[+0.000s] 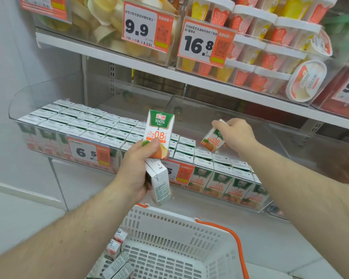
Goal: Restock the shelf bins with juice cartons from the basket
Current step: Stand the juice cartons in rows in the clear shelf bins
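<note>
My left hand (138, 164) grips two juice cartons in front of the shelf: an upright one (159, 129) showing its front and a second one (159, 185) tilted below it. My right hand (235, 134) holds a tilted juice carton (213, 140) over the right part of the clear shelf bin (220, 109), just above the rows of cartons (204, 158) standing there. The left clear bin (18, 103) is packed with carton rows (79, 123). Below, the white basket (169, 248) with orange handles holds a few more cartons (115, 256) at its left side.
Price tags (90, 153) hang on the bin fronts. The shelf above (129, 59) carries clear boxes of fruit cups and pudding tubs (270, 47) with tags 9.9 and 16.8. A white wall panel lies to the left.
</note>
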